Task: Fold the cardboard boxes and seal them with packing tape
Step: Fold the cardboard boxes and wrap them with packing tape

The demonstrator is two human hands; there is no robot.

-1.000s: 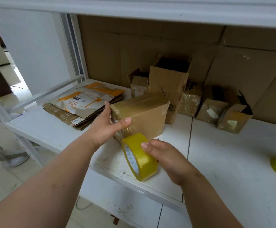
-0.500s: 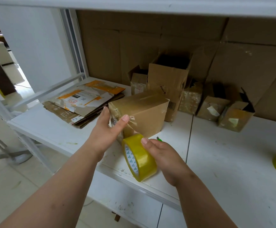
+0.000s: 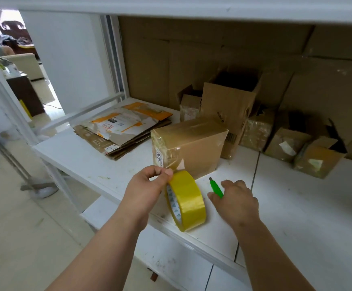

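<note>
The person leans over a white table (image 3: 296, 217), both bare forearms reaching in. The left hand (image 3: 147, 185) has its fingers curled in, pinching the top edge of a yellow tape roll (image 3: 186, 199) that stands on its rim near the table's front edge; a strip of clear tape (image 3: 176, 163) runs from the roll up to the near corner of a sealed cardboard box (image 3: 189, 143), which sits on the table just behind the roll, shiny with tape along its top and its left end. The right hand (image 3: 236, 199) lies to the right of the roll, apart from it, with fingers loosely bent over the lower end of a green utility knife (image 3: 216, 187); I cannot tell whether they grip it or only touch it. Left of the box lies a stack of flattened cartons (image 3: 122, 129). Behind it stands a tall open box (image 3: 231, 106), and to the right a row of small open boxes (image 3: 286, 141) lines the cardboard backing (image 3: 191, 59) at the rear. A white shelf (image 3: 170, 5) runs overhead.
</note>
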